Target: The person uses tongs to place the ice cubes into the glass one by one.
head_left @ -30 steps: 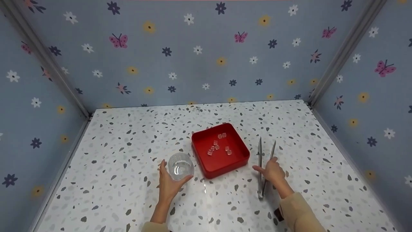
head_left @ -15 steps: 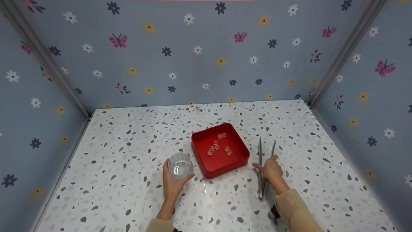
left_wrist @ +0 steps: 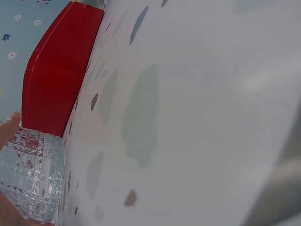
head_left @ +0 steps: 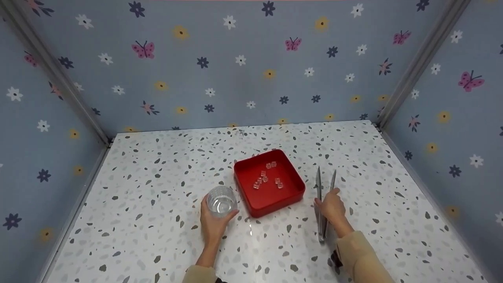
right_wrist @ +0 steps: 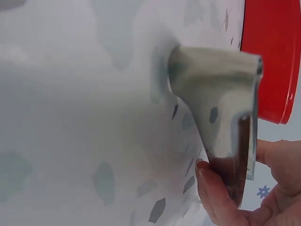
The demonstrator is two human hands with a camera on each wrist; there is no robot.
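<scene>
In the head view my left hand [head_left: 213, 228] curls round a clear drinking glass [head_left: 222, 200], thumb on its right side and fingers on its left. The left wrist view shows the cut pattern on the glass [left_wrist: 40, 176], which stands on the table. My right hand [head_left: 333, 206] grips a pair of metal tongs [head_left: 319, 182], thumb on one arm and fingers on the other. The tips of the tongs are apart and point away from me. Their bent end shows large in the right wrist view. Between the hands sits a red square tray [head_left: 275, 205] holding several clear cubes [head_left: 264, 179].
The speckled white table [head_left: 157, 169] runs back to a blue wall [head_left: 243, 82] patterned with flowers and butterflies. More such panels rise at both sides, joined by grey posts [head_left: 424, 59]. The tray's near left side is close to the glass.
My left hand has moved right and closed round the glass. My right thumb has drawn in against the tongs, whose arms are slightly closer together. The tray and cubes have stayed put.
</scene>
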